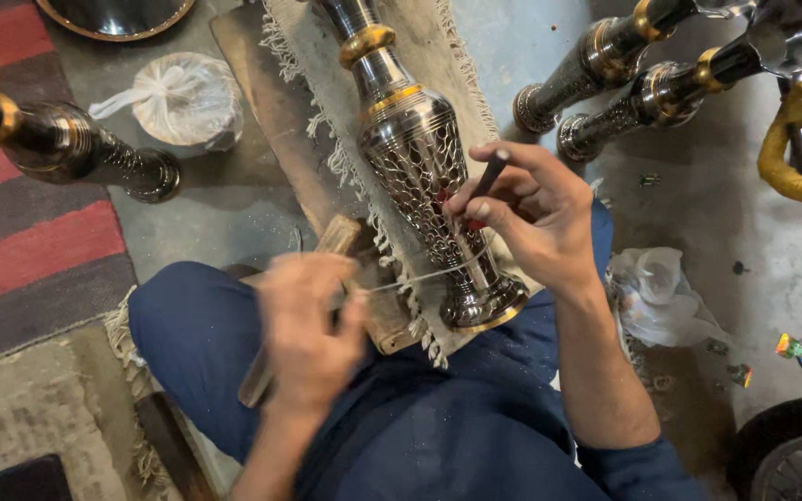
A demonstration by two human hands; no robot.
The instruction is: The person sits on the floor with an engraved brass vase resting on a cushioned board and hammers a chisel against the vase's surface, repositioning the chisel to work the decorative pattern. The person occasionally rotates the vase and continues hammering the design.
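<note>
Here, a thin chisel (486, 181) is gripped by the right hand (526, 218) against the engraved vase (420, 162); beside the vase's base, a wooden mallet (327, 306) is clasped by the left hand (306, 329). Much patterning is already cut.

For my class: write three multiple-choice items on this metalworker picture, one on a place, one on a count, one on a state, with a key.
1. The engraved metal vase lies on:
A. a fringed cloth
B. a red bucket
C. a shelf

2. Similar vases lying at top right:
A. none
B. two
C. five

3. The right hand:
A. rests open on the floor
B. grips a thin dark tool
C. holds a cup

Key: A, the fringed cloth is under it; B, vase one and vase two lie side by side; B, the dark tool sits between its fingers.
</note>
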